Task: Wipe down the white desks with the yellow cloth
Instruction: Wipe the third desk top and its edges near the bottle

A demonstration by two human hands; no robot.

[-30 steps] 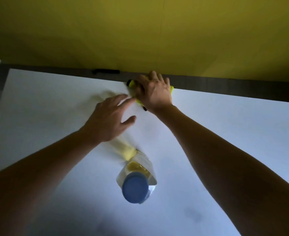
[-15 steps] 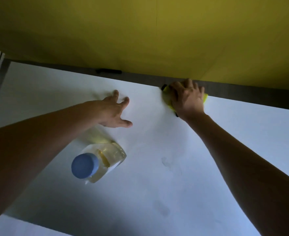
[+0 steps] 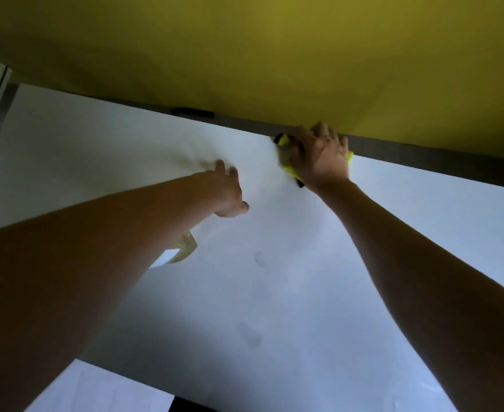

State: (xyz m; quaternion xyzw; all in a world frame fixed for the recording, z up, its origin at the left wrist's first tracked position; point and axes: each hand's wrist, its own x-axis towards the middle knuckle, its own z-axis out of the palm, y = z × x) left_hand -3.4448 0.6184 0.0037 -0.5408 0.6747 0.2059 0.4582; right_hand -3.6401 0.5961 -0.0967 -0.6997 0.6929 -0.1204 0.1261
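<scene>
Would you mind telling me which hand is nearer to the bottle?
Left. The bottle shows just under the left forearm, a little behind the left hand. The right hand presses the cloth at the desk's far edge, farther away.

Yellow cloth (image 3: 287, 169) under right hand (image 3: 322, 157) farther right along desk's (image 3: 304, 278) back edge than before.

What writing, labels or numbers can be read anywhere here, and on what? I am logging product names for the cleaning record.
None can be read. The bottle is mostly hidden behind the left forearm, and no label shows. The yellow cloth, white desk and yellow partition bear no visible print.
</scene>
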